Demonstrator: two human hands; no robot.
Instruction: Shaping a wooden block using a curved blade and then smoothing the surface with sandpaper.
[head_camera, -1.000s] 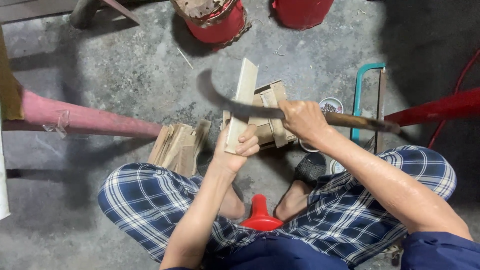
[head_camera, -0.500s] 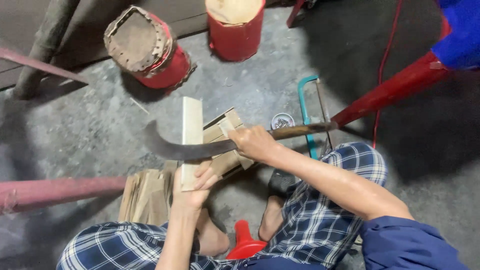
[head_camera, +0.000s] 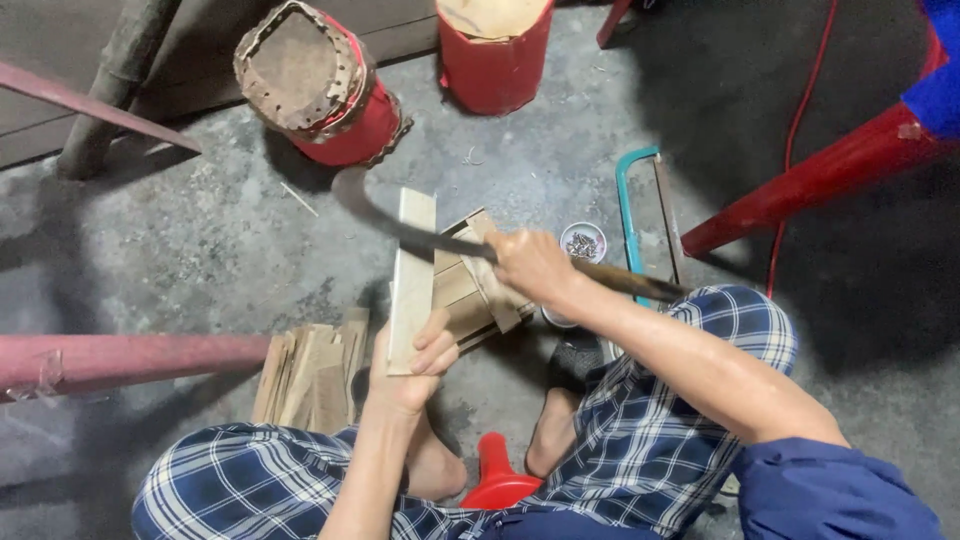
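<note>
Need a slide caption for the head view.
Left hand steadies a wood strip; right hand holds a curved blade on it.

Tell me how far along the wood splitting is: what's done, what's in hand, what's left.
Done: a pile of thin split slats lies on the floor by the left knee. In hand: the left hand holds a pale slat upright, while the right hand sets a curved blade across its top end. Left: thicker wood pieces lie stacked behind the slat, apparently still unsplit.
</note>
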